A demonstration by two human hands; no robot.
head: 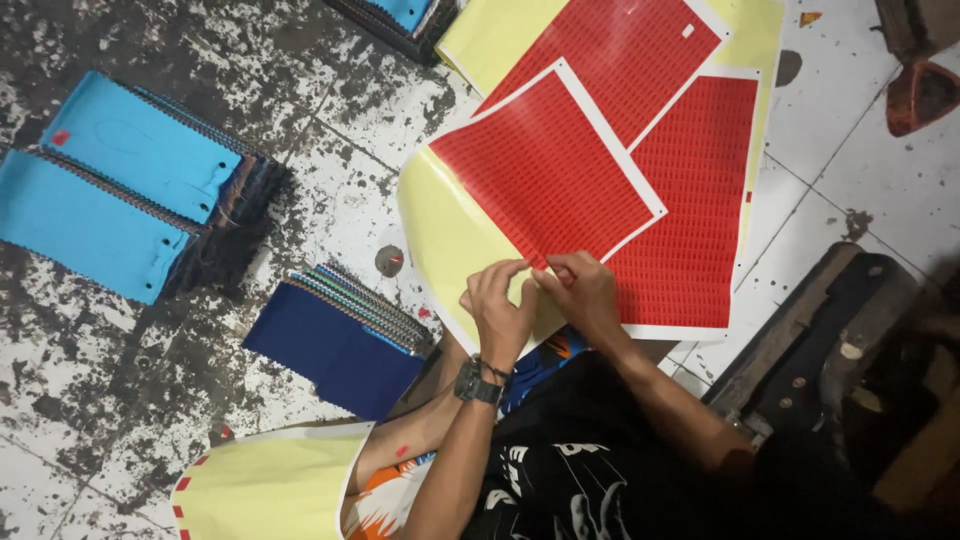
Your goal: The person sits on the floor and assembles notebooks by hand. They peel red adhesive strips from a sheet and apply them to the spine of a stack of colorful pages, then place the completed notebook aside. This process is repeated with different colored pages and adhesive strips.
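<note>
Red sticker sheet (545,165) lies on yellow backing paper (450,245) in front of me — both my hands meet at its near corner. My left hand (500,310) pinches narrow at the edge; my right hand (585,290) presses fingertips there too. Blue fabric stacks (130,180) sit far left — a navy stack (335,345) nearer.

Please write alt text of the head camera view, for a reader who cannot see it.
Two hands, the left hand and the right hand, pinch the corner of a red sticker sheet on yellow backing paper, on a stained tiled floor. Stacks of blue fabric swatches lie nearby.
</note>
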